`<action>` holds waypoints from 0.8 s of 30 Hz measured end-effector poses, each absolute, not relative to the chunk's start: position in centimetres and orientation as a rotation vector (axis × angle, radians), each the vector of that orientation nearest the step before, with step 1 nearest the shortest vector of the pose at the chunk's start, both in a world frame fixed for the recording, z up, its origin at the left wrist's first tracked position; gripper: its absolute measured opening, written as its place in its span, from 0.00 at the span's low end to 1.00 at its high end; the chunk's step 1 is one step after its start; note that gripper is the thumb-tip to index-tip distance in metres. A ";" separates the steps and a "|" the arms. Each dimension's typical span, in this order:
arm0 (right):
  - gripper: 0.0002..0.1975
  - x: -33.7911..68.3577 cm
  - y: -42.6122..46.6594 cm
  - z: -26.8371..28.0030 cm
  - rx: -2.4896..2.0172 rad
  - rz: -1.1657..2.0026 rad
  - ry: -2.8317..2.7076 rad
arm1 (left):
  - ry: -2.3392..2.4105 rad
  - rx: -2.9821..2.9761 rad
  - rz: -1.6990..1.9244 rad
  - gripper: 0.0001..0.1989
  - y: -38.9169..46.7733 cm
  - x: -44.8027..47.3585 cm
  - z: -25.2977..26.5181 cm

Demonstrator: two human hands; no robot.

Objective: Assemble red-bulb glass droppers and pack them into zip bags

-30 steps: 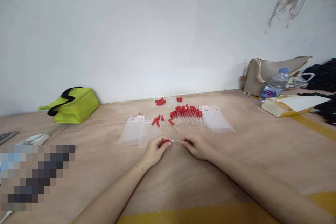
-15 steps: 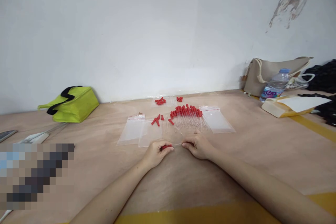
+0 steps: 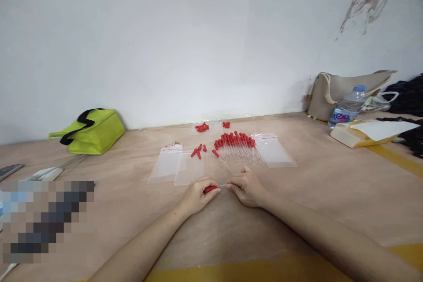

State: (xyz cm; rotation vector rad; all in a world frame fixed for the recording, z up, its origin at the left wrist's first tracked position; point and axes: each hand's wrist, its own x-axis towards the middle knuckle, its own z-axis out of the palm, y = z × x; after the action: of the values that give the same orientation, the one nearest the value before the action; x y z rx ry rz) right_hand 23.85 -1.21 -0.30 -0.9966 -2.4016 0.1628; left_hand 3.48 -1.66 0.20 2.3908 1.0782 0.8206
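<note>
My left hand [image 3: 197, 194] is closed around a red rubber dropper bulb [image 3: 210, 189]. A thin clear dropper tube [image 3: 222, 186] runs from the bulb to my right hand [image 3: 246, 187], whose fingers pinch its other end. Just beyond my hands lies one red-bulbed dropper [image 3: 215, 153] by itself, its tube pointing toward my right hand. Behind it, several droppers [image 3: 234, 139] lie in a fanned row, bulbs away from me. To their left are loose red bulbs [image 3: 197, 151] and a few bare clear tubes [image 3: 208, 158].
Clear zip bags lie left [image 3: 167, 165] and right [image 3: 276, 152] of the droppers. More red bulbs [image 3: 202, 127] rest near the wall. A lime-green bag [image 3: 95, 132] stands left; a water bottle [image 3: 348, 105], beige bag [image 3: 337, 88] and yellow-white envelope [image 3: 353, 135] are right.
Both hands have shifted slightly toward me, the right one more. The bulb and tube stay held between them, with a slightly shorter stretch of tube showing.
</note>
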 end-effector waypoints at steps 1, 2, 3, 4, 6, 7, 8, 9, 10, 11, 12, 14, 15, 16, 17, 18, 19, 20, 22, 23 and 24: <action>0.10 23.7 -1.3 -0.4 -1.000 0.170 -2.397 | 1.080 2.395 0.818 0.08 -1.7 3.5 0.2; 0.10 23.6 -1.3 -0.5 -1.006 0.174 -2.393 | 1.083 2.399 0.818 0.08 -1.7 3.5 0.1; 0.10 23.6 -1.4 -0.5 -1.013 0.176 -2.392 | 1.082 2.403 0.816 0.08 -1.7 3.5 0.1; 0.10 23.5 -1.4 -0.6 -1.022 0.176 -2.391 | 1.079 2.407 0.814 0.08 -1.7 3.5 0.0; 0.11 23.4 -1.4 -0.6 -1.039 0.175 -2.394 | 1.068 2.417 0.817 0.07 -1.7 3.4 0.0; 0.11 23.4 -1.4 -0.5 -1.045 0.172 -2.400 | 1.063 2.422 0.822 0.07 -1.6 3.4 0.0; 0.11 23.4 -1.4 -0.3 -1.048 0.163 -2.409 | 1.059 2.426 0.826 0.07 -1.6 3.4 0.0; 0.12 23.4 -1.4 0.0 -1.052 0.146 -2.421 | 1.055 2.427 0.833 0.07 -1.5 3.3 0.1; 0.12 23.4 -1.4 0.3 -1.055 0.116 -2.434 | 1.051 2.426 0.845 0.07 -1.4 3.3 0.2; 0.13 23.4 -1.4 0.7 -1.056 0.076 -2.448 | 1.045 2.424 0.862 0.08 -1.3 3.2 0.3; 0.12 23.4 -1.5 1.1 -1.054 0.028 -2.464 | 1.037 2.422 0.887 0.08 -1.1 3.1 0.5; 0.12 23.4 -1.5 1.9 -1.057 -0.064 -2.506 | 1.029 2.420 0.953 0.08 -0.9 2.9 0.8; 0.12 23.5 -1.5 2.2 -1.074 -0.088 -2.523 | 1.045 2.418 0.998 0.08 -0.8 2.8 1.0; 0.12 23.5 -1.3 2.4 -1.107 -0.091 -2.529 | 1.079 2.414 1.039 0.10 -0.6 2.7 1.0; 0.12 23.6 -1.1 2.6 -1.159 -0.071 -2.514 | 1.134 2.404 1.077 0.13 -0.5 2.5 1.0; 0.12 23.7 -0.8 2.6 -1.226 -0.029 -2.477 | 1.206 2.387 1.107 0.17 -0.4 2.4 0.9; 0.12 23.8 -0.3 2.6 -1.299 0.028 -2.426 | 1.281 2.365 1.125 0.19 -0.2 2.2 0.7; 0.12 23.8 0.2 2.6 -1.377 0.087 -2.366 | 1.348 2.342 1.133 0.20 0.0 2.0 0.5; 0.13 23.7 1.5 2.5 -1.540 0.175 -2.253 | 1.435 2.302 1.117 0.19 0.4 1.7 0.0; 0.13 23.6 2.1 2.5 -1.620 0.197 -2.207 | 1.457 2.291 1.107 0.19 0.5 1.6 -0.3; 0.13 23.3 2.6 2.4 -1.693 0.208 -2.166 | 1.466 2.288 1.091 0.18 0.7 1.5 -0.5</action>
State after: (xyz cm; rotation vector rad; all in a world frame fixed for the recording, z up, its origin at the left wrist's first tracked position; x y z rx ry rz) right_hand 23.31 2.63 2.42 -1.6934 -2.1655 0.2078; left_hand 1.52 0.67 -0.45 2.2878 1.4659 1.0912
